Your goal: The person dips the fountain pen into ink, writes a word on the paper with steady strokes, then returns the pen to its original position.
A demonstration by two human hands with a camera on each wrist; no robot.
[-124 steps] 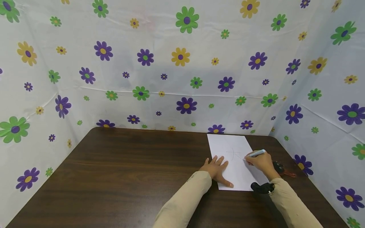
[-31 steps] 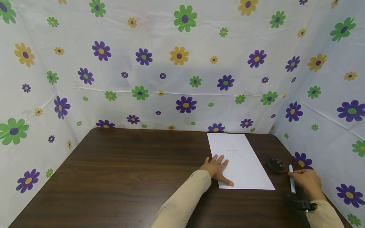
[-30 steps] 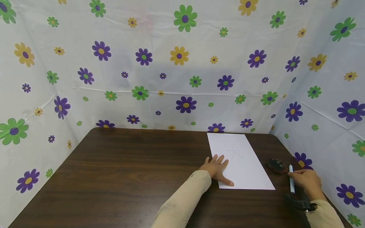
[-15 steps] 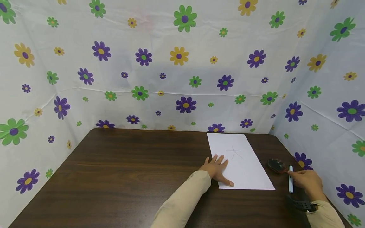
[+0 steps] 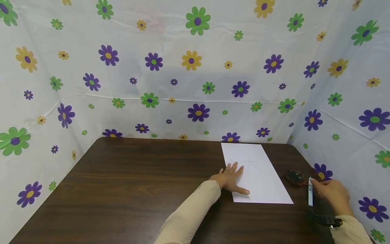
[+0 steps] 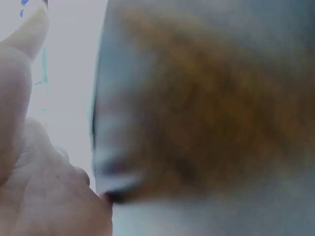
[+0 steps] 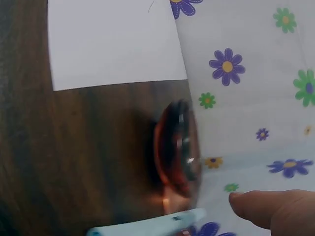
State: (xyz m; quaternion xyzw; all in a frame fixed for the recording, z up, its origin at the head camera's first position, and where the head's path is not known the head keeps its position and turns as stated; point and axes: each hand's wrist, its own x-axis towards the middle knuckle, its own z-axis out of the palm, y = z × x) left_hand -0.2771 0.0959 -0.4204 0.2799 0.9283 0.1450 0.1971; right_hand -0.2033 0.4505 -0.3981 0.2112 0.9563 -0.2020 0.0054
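Note:
A white sheet of paper (image 5: pixel 262 183) lies on the table, with thin crossed lines and a slanting stroke drawn on it. My left hand (image 5: pixel 230 179) is spread over its left edge, fingers apart. In the left wrist view part of that hand (image 6: pixel 49 196) shows beside the bright paper. A light blue pen (image 5: pixel 310 195) lies to the right of the sheet. My right hand (image 5: pixel 333 195) is beside it, fingertips close to its upper end. In the right wrist view one finger (image 7: pixel 266 209) shows apart from the pen (image 7: pixel 147 223).
A dark, shiny oval thing with a reddish handle (image 5: pixel 295 177) lies between sheet and pen. The brown wooden table (image 5: pixel 137 189) extends far to the left. White cloth with flowers (image 5: pixel 170 44) hangs behind and at both sides.
The right hand has carried the pen from the paper to the table at right, and its fingers have now come off it. A slanting stroke has appeared. The left hand has just shifted slightly left.

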